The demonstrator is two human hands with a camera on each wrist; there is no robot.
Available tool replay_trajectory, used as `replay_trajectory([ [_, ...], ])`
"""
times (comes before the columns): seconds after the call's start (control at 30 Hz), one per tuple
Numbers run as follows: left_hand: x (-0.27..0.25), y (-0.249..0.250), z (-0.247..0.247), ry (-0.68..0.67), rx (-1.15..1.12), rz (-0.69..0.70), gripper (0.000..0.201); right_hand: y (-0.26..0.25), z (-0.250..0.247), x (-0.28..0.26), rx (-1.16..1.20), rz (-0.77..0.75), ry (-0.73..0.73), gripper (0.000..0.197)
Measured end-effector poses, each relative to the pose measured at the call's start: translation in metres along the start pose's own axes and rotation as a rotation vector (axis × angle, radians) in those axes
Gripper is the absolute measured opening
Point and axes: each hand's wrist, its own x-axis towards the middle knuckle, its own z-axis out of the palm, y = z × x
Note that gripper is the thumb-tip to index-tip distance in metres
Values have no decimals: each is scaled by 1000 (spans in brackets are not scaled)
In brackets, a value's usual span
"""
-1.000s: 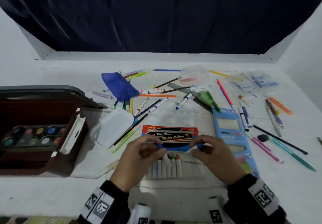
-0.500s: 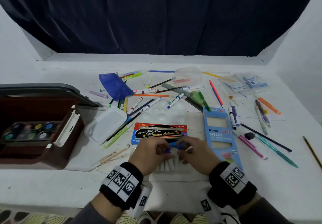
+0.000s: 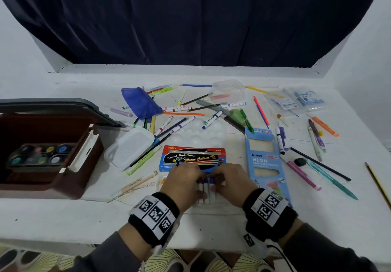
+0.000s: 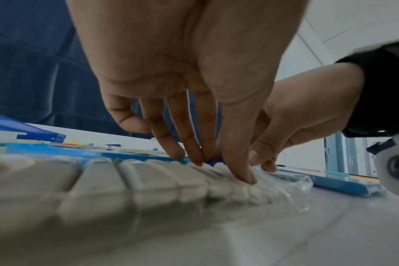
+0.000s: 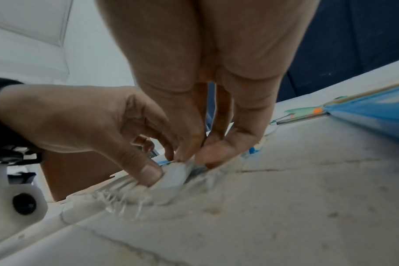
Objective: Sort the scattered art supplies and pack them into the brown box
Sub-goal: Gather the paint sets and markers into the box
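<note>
Left hand [image 3: 183, 184] fingers [image 4: 189, 136] straight, pressing row of paint tubes [image 4: 148, 178]; right hand [image 3: 229, 184] fingers [image 5: 244, 136] pinching one tube [image 5: 174, 173]; worktop [image 3: 63, 218] beneath.

Both hands meet over the row of white tubes [image 3: 204, 191], with the forearms reaching in from its near side. The left hand [image 3: 182, 184] points down. Three of its fingers [image 4: 189, 142] are nearly straight, tips on the row's coloured far ends, the little one bent, the thumb pressed on a tube's body. The right hand [image 3: 230, 184] is curled — thumb and forefinger pinch together on a tube near the row's middle.
</note>
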Motion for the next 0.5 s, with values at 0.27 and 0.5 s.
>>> replay_trajectory([
  [0.27,2,0,-6,-34,115,-19,46,-4,3,4,-167,-15,-29,19],
  [0.5,5,1,-14,-54,140,-11,47,-8,3,12,-297,3,-78,13],
])
